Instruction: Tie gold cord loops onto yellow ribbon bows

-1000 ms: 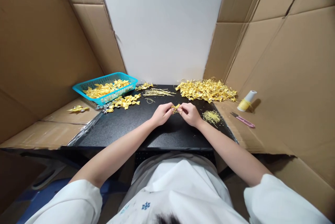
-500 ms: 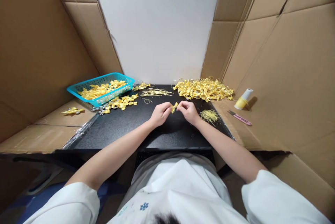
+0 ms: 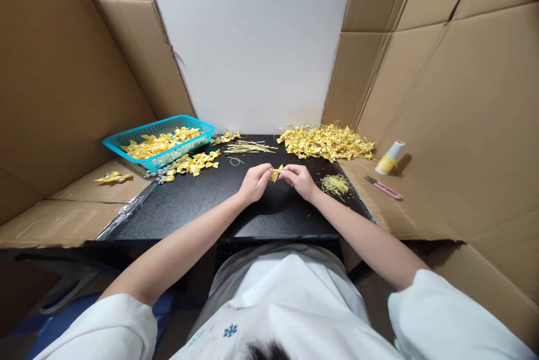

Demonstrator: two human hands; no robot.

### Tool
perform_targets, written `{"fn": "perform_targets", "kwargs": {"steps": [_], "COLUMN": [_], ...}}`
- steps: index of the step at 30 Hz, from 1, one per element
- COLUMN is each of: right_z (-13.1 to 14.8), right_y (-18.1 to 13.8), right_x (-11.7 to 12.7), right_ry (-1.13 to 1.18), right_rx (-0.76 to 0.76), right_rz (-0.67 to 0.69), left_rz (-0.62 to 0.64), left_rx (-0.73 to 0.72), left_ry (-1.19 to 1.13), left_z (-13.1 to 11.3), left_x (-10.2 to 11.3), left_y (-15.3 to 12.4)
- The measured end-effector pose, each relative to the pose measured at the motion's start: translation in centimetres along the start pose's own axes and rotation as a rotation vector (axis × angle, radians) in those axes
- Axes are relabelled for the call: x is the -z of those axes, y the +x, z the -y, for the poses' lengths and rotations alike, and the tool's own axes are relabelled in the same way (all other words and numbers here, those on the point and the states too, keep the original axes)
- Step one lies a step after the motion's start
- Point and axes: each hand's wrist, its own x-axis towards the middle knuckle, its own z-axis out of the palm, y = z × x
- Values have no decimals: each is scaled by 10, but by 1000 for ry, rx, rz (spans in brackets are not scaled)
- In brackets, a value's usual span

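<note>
Though small, bow [image 3: 275, 173] (between hands [image 3: 255, 182] [image 3: 300, 181])

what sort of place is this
Probably a small handcraft workstation: there's a large heap of yellow bows, a pair of pink-handled snips and a white spool wound with yellow thread.

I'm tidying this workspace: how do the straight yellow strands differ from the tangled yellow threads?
The straight yellow strands lie roughly lined up; the tangled yellow threads form a loose clump. The strands look thicker, the threads finer. The strands lie farther back; the threads sit nearer, beside the right hand. Both rest on the black tabletop.
</note>
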Motion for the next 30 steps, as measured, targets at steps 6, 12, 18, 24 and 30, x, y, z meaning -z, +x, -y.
{"fn": "perform_targets", "kwargs": {"steps": [6,12,18,24,30], "right_z": [2,3,7,32,29], "right_y": [-4,-6,0,-60,-130], "right_x": [-1,0,12,113,190], "right_ry": [-160,-254,-375,-971,-1512], "right_rx": [88,139,60,-107,-510], "right_rz": [-52,-60,-18,-217,-390], "left_rz": [-152,-39,-38,19,173], "left_rx": [27,71,219,406,597], "left_ry": [129,-18,-392,-610,-786], "left_z": [-1,-4,-3,-24,-60], "left_x": [0,-1,-8,-17,-32], "left_y": [-2,1,6,0,-34]}}
